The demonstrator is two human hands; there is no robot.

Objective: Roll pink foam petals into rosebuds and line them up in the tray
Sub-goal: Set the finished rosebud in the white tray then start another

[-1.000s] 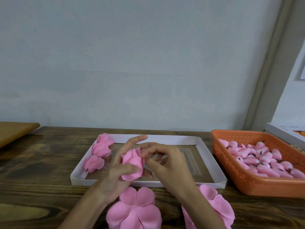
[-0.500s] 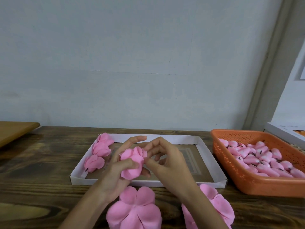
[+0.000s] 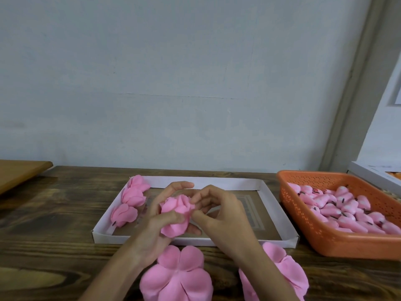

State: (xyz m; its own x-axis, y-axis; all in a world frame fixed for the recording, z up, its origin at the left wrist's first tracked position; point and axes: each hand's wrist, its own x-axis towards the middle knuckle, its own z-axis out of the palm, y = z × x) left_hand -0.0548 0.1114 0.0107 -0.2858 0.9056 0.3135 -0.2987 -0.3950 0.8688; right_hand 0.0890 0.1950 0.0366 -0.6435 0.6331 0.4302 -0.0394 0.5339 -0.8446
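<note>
My left hand grips a half-rolled pink foam rosebud above the near part of the white cardboard tray. Thumb and fingers wrap its lower body. My right hand pinches the bud's upper right petal edge with thumb and curled fingers. Three finished rosebuds lie in a column along the tray's left wall. Two flat pink petal blanks lie on the table in front of the tray, one between my forearms, the other partly hidden under my right forearm.
An orange perforated basket full of small pink bud cores with dark stems stands right of the tray. A white box corner sits behind it. A light wooden board lies at far left. The dark wooden table meets a grey wall.
The bud has been turned and wrapped tighter in my left hand. My right fingers moved from the top of the bud to pinch its right petal edge.
</note>
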